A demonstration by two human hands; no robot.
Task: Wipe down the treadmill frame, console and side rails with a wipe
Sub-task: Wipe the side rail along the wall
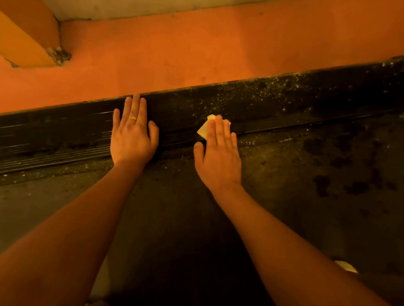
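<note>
A black ribbed side rail (pixel 284 103) of the treadmill runs across the view from lower left to upper right; its right stretch is speckled with pale dust, its left stretch looks darker and streaked. My left hand (pixel 132 135) rests flat on the rail with straight fingers and a ring on one finger. My right hand (pixel 218 149) presses a small pale wipe (pixel 204 129) flat onto the rail with straight fingers; only the wipe's left corner shows past the fingers.
The dark, stained running belt (pixel 313 197) lies on the near side of the rail. An orange floor (pixel 180 52) lies beyond it, up to a pale wall (pixel 135 0). A yellow slanted beam (pixel 16 39) meets the floor at far left. Pale scraps (pixel 345 266) lie at lower right.
</note>
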